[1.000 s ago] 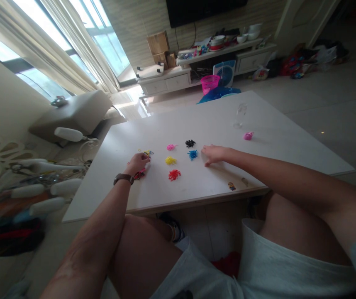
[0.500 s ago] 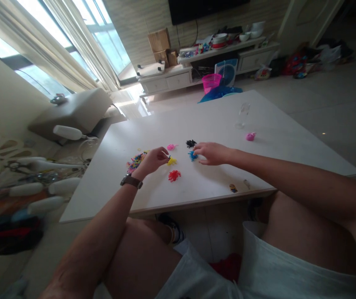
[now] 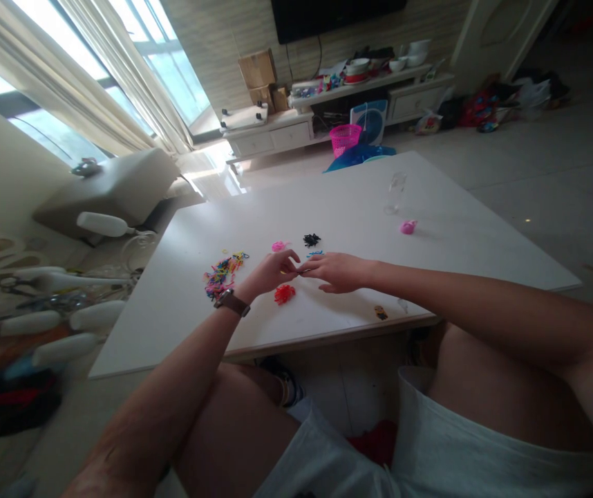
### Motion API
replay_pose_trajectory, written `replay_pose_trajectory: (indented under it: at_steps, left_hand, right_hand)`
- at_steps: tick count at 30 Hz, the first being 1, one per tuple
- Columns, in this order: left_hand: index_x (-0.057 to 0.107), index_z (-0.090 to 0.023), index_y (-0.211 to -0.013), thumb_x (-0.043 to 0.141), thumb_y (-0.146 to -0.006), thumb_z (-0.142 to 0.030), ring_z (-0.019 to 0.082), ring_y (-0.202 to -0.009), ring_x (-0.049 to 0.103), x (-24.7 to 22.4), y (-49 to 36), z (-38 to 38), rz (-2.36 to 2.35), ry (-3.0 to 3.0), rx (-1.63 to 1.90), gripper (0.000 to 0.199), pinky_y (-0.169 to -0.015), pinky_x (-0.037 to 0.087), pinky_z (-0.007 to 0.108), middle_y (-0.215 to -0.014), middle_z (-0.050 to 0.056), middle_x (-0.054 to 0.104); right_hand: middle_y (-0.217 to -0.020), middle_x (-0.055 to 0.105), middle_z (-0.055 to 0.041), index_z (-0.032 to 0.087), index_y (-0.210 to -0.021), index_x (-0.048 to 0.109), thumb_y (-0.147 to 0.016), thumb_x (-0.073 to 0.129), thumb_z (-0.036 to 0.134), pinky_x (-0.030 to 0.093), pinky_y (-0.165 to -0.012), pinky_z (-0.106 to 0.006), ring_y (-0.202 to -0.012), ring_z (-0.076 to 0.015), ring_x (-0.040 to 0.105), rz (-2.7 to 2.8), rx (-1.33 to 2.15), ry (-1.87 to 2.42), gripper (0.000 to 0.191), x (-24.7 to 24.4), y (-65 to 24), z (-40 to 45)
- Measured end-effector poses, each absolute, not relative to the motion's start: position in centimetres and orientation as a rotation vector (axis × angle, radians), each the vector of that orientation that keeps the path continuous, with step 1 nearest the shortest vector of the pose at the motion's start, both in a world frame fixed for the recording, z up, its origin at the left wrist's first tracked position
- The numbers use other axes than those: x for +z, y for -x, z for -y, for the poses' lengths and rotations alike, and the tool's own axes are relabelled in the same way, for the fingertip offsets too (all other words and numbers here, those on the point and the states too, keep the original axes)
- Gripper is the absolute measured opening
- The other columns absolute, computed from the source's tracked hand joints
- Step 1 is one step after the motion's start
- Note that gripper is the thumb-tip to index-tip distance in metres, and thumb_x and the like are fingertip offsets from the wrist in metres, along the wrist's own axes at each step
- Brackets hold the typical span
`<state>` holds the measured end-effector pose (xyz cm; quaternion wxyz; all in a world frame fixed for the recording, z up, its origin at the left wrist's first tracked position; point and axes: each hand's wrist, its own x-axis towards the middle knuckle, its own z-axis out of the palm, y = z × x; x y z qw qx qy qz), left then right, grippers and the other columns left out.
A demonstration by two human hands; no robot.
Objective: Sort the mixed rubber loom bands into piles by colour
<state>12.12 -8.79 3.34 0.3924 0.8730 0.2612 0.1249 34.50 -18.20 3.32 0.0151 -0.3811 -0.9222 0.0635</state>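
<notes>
My left hand (image 3: 276, 271), with a watch on the wrist, pinches a small dark rubber band (image 3: 303, 271). The fingertips of my right hand (image 3: 341, 272) meet it at the same spot, closed on the band as far as I can make out. Under and around the hands lie small heaps of rubber bands: red (image 3: 285, 294), pink (image 3: 278, 245), black (image 3: 312, 240) and blue (image 3: 316, 254), the blue partly covered by my right hand. The yellow heap is almost hidden behind my left fingers. A mixed-colour heap (image 3: 220, 277) spreads left of my left hand.
On the white table (image 3: 348, 200) stand a clear container (image 3: 394, 194) and a pink object (image 3: 408, 227) at the right. A small yellow figure (image 3: 381, 312) and a clear piece (image 3: 403, 305) lie near the front edge. Beyond is a pink basket (image 3: 345, 140).
My left hand has moved right with the dark band. My right hand has shifted left and nearer from the blue heap, and the fingertips now meet. The view has shifted slightly.
</notes>
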Motion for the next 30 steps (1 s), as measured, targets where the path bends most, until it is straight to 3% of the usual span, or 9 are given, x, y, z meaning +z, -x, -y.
replay_pose_trajectory:
  at_steps: [9, 21, 30]
  left_hand:
    - [0.063, -0.019, -0.103, 0.071, -0.081, -0.027, 0.020, -0.076, 0.074, 2.1, -11.2, 7.6, -0.708, -2.190, 0.340, 0.025, -0.071, 0.057, 0.029, -0.083, 0.007, 0.077]
    - [0.064, -0.018, -0.101, 0.069, -0.082, -0.028, 0.023, -0.080, 0.076, 1.1, -10.9, 6.8, -0.752, -2.084, 0.405, 0.022, -0.075, 0.059, 0.033, -0.082, 0.007, 0.076]
    - [0.066, -0.016, -0.098, 0.064, -0.085, -0.023, 0.022, -0.082, 0.077, 1.4, -11.4, 7.4, -0.770, -2.096, 0.405, 0.015, -0.072, 0.059, 0.029, -0.085, 0.009, 0.077]
  right_hand:
    - [-0.144, 0.061, -0.0143, 0.015, -0.129, 0.066, -0.088, 0.065, 0.021, 0.052, -0.101, -0.046, -0.128, -0.0320, 0.058, 2.671, 0.147, 1.382, 0.041, 2.0, -36.4, 17.3]
    - [-0.137, 0.065, -0.0151, 0.015, -0.123, 0.067, -0.085, 0.067, 0.017, 0.050, -0.106, -0.043, -0.128, -0.0303, 0.059, 2.467, 0.308, 1.497, 0.039, -0.6, -37.9, 15.3]
    - [-0.123, 0.072, -0.0110, 0.020, -0.108, 0.072, -0.080, 0.073, 0.016, 0.051, -0.103, -0.040, -0.118, -0.0275, 0.065, 2.413, 0.378, 1.450, 0.028, -0.9, -37.9, 15.0]
